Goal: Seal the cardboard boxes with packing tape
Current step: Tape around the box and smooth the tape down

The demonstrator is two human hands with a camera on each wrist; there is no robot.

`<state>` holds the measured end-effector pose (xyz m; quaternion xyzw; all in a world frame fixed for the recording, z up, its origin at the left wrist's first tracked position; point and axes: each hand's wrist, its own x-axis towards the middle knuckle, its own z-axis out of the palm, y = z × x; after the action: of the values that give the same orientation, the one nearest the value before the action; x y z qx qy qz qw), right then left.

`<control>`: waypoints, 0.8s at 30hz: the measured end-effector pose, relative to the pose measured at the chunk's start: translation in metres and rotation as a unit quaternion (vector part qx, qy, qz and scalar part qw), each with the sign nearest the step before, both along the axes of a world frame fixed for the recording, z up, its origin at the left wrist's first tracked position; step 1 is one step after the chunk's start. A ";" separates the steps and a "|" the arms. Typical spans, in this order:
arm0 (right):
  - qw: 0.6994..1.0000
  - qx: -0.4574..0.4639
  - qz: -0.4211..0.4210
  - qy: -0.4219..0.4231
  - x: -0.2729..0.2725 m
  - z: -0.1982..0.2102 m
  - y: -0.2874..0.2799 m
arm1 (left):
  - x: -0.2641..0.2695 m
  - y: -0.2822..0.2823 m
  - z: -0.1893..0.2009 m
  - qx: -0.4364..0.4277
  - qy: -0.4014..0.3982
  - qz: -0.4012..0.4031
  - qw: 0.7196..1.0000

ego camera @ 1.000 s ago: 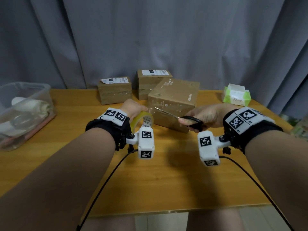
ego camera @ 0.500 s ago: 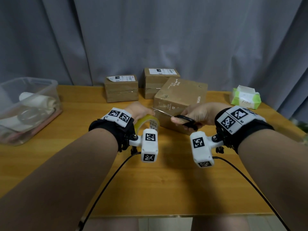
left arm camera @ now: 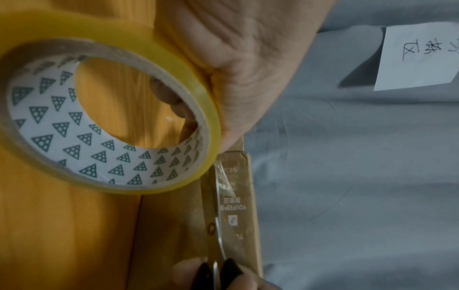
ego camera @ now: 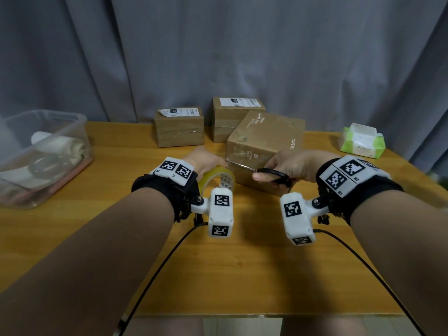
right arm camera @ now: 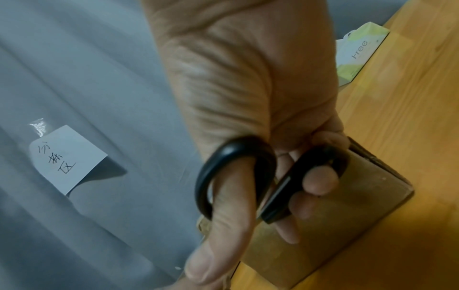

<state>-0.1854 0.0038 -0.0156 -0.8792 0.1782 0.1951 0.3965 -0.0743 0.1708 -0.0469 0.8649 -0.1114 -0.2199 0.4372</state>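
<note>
With the left hand gripping the tape roll and the right hand fingering scissors beside the box, cutting seems due, blades apparently closed.

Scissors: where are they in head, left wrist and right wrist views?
Head: scissors centre, in right hand, blades toward tape roll.
Left wrist: blades bottom centre, along box.
Right wrist: black handles centre.
Shared landmark: the box.
</note>
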 end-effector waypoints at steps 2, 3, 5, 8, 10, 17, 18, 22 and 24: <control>1.000 -0.006 -0.005 -0.014 -0.001 0.000 -0.001 | -0.001 -0.002 0.000 0.002 -0.003 0.003 1.000; 1.000 -0.011 -0.006 -0.019 -0.002 -0.001 -0.001 | -0.001 -0.003 0.001 0.003 -0.002 0.005 1.000; 0.999 -0.026 -0.008 -0.032 -0.003 -0.003 -0.002 | -0.001 -0.005 0.001 0.004 0.000 0.005 1.000; 0.997 -0.048 -0.011 -0.053 -0.003 -0.006 -0.004 | -0.003 -0.007 0.001 0.014 0.001 -0.002 1.000; 0.997 -0.051 -0.015 -0.060 -0.004 -0.009 -0.004 | -0.004 -0.007 0.002 0.018 -0.002 -0.006 1.000; 0.991 -0.130 0.025 -0.024 -0.006 -0.017 0.002 | -0.011 0.005 0.001 0.034 -0.035 -0.013 0.999; 0.986 -0.163 0.044 -0.014 -0.006 -0.022 0.005 | -0.011 0.008 -0.001 0.031 -0.041 -0.009 0.999; 0.960 -0.264 0.096 0.007 0.000 -0.044 0.024 | -0.008 0.024 -0.005 -0.009 -0.072 0.010 0.997; 0.943 -0.306 0.129 0.009 0.002 -0.051 0.030 | -0.004 0.033 -0.007 -0.054 -0.102 0.022 0.993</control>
<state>-0.1831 0.0336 -0.0664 -0.9719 0.1181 0.1880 0.0781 -0.0788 0.2035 -0.0536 0.8603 -0.1475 -0.1147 0.4743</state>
